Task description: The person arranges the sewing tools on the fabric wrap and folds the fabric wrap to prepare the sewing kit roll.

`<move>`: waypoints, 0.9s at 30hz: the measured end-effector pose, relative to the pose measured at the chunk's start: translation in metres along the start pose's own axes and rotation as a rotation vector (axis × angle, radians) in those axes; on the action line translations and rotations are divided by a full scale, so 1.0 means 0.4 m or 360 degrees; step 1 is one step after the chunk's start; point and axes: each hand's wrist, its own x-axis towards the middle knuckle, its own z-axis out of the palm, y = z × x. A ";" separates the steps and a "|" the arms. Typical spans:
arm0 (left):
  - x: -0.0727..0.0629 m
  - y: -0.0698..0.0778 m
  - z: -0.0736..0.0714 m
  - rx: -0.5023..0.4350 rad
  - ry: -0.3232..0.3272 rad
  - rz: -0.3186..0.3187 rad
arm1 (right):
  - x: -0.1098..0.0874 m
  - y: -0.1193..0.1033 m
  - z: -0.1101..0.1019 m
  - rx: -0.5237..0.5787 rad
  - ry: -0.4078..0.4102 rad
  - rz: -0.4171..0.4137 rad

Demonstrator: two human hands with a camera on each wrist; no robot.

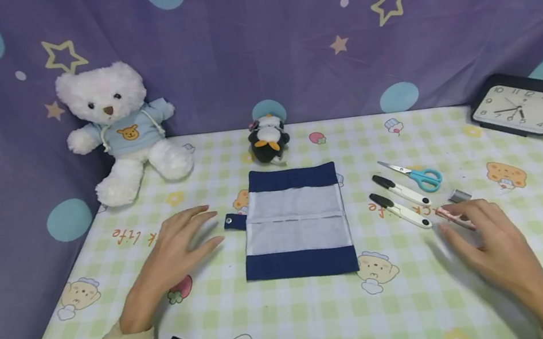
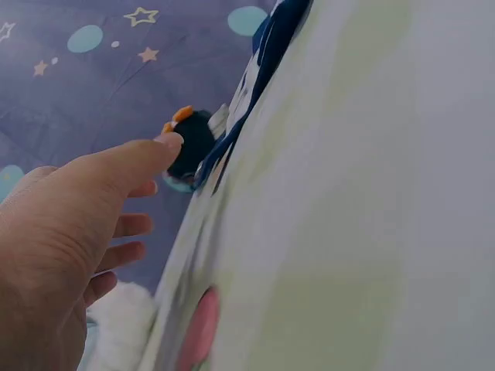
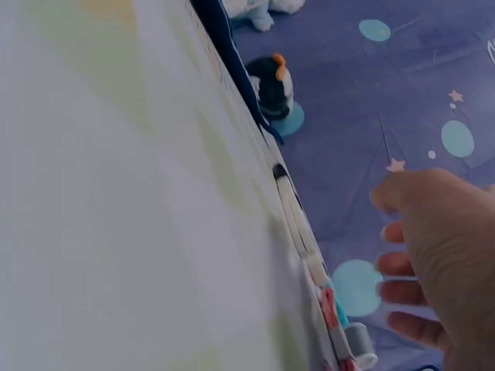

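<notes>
A navy and pale grey fabric organizer (image 1: 297, 235) lies spread flat, its snap strap (image 1: 235, 222) pointing left. My left hand (image 1: 178, 246) is just left of the strap, fingers extended and holding nothing. My right hand (image 1: 495, 242) hovers around a slim red-and-white item (image 1: 456, 217), partly hidden by the fingers. Straight fingers with a gap below the thumb show in the right wrist view. A grey thread spool (image 1: 460, 195) sits just beyond that hand. To its left lie two white tools with black caps, one nearer (image 1: 402, 212) and one farther (image 1: 402, 190), beside teal-handled scissors (image 1: 415, 174).
At the back left sits a white teddy bear (image 1: 127, 126) in a blue top. A penguin plush (image 1: 269, 138) lies behind the organizer, and a black-framed clock (image 1: 525, 105) stands at the back right. A purple curtain (image 1: 255, 50) borders the checked tablecloth (image 1: 293, 323).
</notes>
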 end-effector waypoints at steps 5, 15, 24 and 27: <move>0.027 0.006 0.041 -0.0116 -0.0041 0.0000 | -0.007 -0.016 0.021 0.0055 -0.0039 0.0078; 0.059 0.023 0.081 -0.0294 -0.0116 -0.0056 | -0.007 -0.020 0.046 0.0021 -0.0071 0.0180; 0.072 0.027 0.094 -0.0442 -0.0149 -0.0145 | -0.012 -0.011 0.061 0.0072 -0.0069 0.0255; 0.081 0.027 0.100 -0.0470 -0.0143 -0.0148 | -0.014 -0.009 0.066 0.0081 -0.0062 0.0253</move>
